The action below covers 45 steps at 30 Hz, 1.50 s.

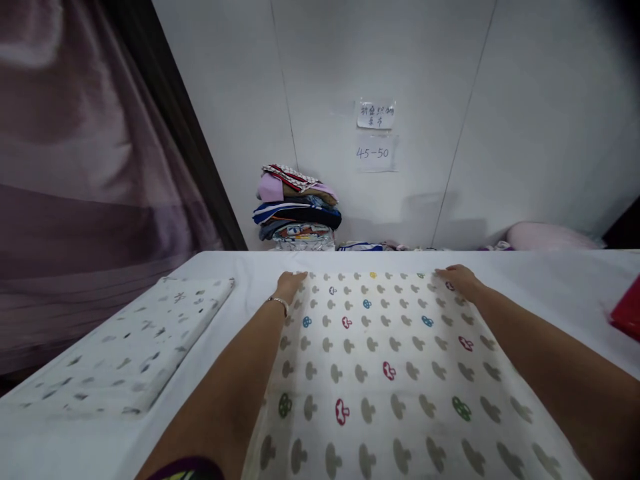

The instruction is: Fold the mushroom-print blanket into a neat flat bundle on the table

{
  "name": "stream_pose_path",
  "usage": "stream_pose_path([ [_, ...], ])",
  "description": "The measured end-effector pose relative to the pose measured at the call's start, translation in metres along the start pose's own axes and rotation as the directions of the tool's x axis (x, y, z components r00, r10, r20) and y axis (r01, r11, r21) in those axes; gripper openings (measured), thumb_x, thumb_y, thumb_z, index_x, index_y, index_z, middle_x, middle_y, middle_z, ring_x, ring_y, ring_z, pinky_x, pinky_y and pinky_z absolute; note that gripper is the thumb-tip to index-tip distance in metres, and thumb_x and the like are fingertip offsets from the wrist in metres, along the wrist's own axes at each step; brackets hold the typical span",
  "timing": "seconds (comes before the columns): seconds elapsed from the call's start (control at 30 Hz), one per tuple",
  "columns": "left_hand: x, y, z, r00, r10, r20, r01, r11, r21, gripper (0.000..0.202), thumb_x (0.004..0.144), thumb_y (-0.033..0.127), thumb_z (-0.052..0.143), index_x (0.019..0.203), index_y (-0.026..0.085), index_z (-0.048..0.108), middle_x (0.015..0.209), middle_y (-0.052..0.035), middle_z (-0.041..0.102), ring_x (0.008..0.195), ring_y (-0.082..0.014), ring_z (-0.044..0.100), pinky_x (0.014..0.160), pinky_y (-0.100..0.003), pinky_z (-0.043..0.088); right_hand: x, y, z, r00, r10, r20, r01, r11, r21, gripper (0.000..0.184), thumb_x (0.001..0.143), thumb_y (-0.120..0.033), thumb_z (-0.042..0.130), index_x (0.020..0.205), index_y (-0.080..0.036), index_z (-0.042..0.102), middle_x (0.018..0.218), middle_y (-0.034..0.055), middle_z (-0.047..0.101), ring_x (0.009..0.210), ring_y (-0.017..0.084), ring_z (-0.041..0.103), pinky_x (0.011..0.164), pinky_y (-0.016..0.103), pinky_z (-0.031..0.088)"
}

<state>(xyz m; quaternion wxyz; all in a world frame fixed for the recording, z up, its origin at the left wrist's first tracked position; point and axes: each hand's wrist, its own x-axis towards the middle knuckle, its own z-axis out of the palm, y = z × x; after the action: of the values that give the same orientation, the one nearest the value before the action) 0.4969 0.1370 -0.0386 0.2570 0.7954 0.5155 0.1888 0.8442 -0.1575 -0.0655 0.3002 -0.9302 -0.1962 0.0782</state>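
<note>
A white cloth [373, 343] printed with grey mushrooms, and a few red, blue, green and yellow ones, stretches from the near edge of the view to the far part of the table. At its far left corner, my left hand [290, 285] is closed on the fabric. My right hand [460, 280] grips the far right corner, its thumb and fingers partly hidden from view. Between the two hands the far edge runs nearly straight. The cloth's near end lies outside the view.
A folded white cloth with scattered dark prints [125, 340] lies on the white table [545, 300] at left. Behind the table rises a stack of folded fabrics [297, 207]. A red item [627, 310] sits at the right edge, and a pinkish curtain [95, 180] hangs at left.
</note>
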Motion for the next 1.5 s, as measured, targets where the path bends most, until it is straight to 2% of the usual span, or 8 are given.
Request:
stream_pose_path([
  [0.17,0.000,-0.008,0.004,0.993,-0.038,-0.109,0.042,0.999,0.035,0.030,0.082,0.040,0.050,0.101,0.018,0.057,0.095,-0.0062,0.067,0.083,-0.0181,0.063,0.067,-0.025,0.045,-0.004,-0.001,0.008,0.990,-0.001,-0.142,0.006,0.999,0.037,0.042,0.079,-0.034,0.052,0.116,-0.014,0.057,0.101,0.0117,0.065,0.083,0.021,0.062,0.067,0.029,0.048],
  [0.5,-0.015,-0.004,0.008,0.971,0.173,-0.166,-0.114,0.943,0.312,0.035,0.084,0.034,0.046,0.112,0.016,0.054,0.122,-0.0138,0.054,0.115,-0.0267,0.048,0.093,-0.038,0.039,-0.024,-0.014,0.022,0.936,-0.303,-0.180,0.202,0.879,-0.431,0.041,0.086,-0.027,0.039,0.122,-0.011,0.053,0.122,0.0192,0.053,0.114,0.032,0.047,0.087,0.043,0.042],
  [0.6,-0.028,0.001,0.013,0.899,0.434,-0.057,-0.374,0.828,0.418,0.042,0.087,0.038,0.042,0.123,0.017,0.048,0.137,-0.0122,0.043,0.129,-0.0255,0.034,0.106,-0.040,0.027,-0.045,-0.032,0.029,0.825,-0.565,-0.026,0.490,0.736,-0.467,0.047,0.089,-0.034,0.035,0.130,-0.012,0.046,0.140,0.0144,0.039,0.130,0.028,0.030,0.103,0.043,0.030],
  [0.7,-0.037,0.002,0.024,0.838,0.524,0.154,-0.537,0.736,0.413,0.053,0.088,0.051,0.035,0.131,0.021,0.042,0.145,-0.0082,0.033,0.135,-0.0255,0.024,0.110,-0.044,0.018,-0.064,-0.046,0.044,0.755,-0.611,0.238,0.650,0.649,-0.394,0.057,0.090,-0.048,0.029,0.138,-0.016,0.037,0.148,0.0084,0.028,0.136,0.024,0.020,0.109,0.043,0.020],
  [0.93,-0.037,-0.003,0.038,0.878,0.396,0.270,-0.476,0.782,0.403,0.069,0.085,0.064,0.021,0.139,0.024,0.031,0.149,-0.0062,0.026,0.137,-0.0251,0.018,0.111,-0.050,0.008,-0.069,-0.059,0.057,0.811,-0.475,0.341,0.582,0.709,-0.397,0.065,0.089,-0.059,0.019,0.141,-0.021,0.031,0.151,0.0063,0.020,0.138,0.026,0.013,0.109,0.048,0.016],
  [1.23,-0.040,-0.004,0.038,0.882,0.400,0.249,-0.470,0.781,0.411,0.071,0.083,0.067,0.016,0.138,0.025,0.032,0.149,-0.0048,0.026,0.137,-0.0237,0.018,0.112,-0.049,0.009,-0.080,-0.084,0.076,0.771,-0.488,0.409,0.627,0.693,-0.356,0.064,0.089,-0.059,0.017,0.143,-0.025,0.027,0.151,0.0038,0.017,0.138,0.023,0.013,0.109,0.047,0.015],
  [1.43,-0.040,-0.006,0.040,0.877,0.420,0.235,-0.481,0.782,0.396,0.071,0.083,0.068,0.015,0.138,0.027,0.031,0.148,-0.0037,0.028,0.137,-0.0237,0.019,0.112,-0.048,0.009,-0.062,-0.031,0.046,0.899,-0.425,0.107,0.411,0.731,-0.545,0.065,0.089,-0.054,0.020,0.139,-0.015,0.034,0.150,0.0117,0.021,0.137,0.029,0.013,0.106,0.055,0.018],
  [1.5,-0.041,-0.007,0.042,0.877,0.424,0.227,-0.481,0.785,0.389,0.070,0.083,0.068,0.015,0.138,0.028,0.032,0.148,-0.0035,0.029,0.137,-0.0239,0.020,0.112,-0.049,0.009,-0.053,-0.008,0.035,0.936,-0.324,0.133,0.344,0.774,-0.532,0.065,0.087,-0.056,0.019,0.137,-0.017,0.036,0.148,0.0110,0.027,0.135,0.030,0.021,0.102,0.057,0.026],
])
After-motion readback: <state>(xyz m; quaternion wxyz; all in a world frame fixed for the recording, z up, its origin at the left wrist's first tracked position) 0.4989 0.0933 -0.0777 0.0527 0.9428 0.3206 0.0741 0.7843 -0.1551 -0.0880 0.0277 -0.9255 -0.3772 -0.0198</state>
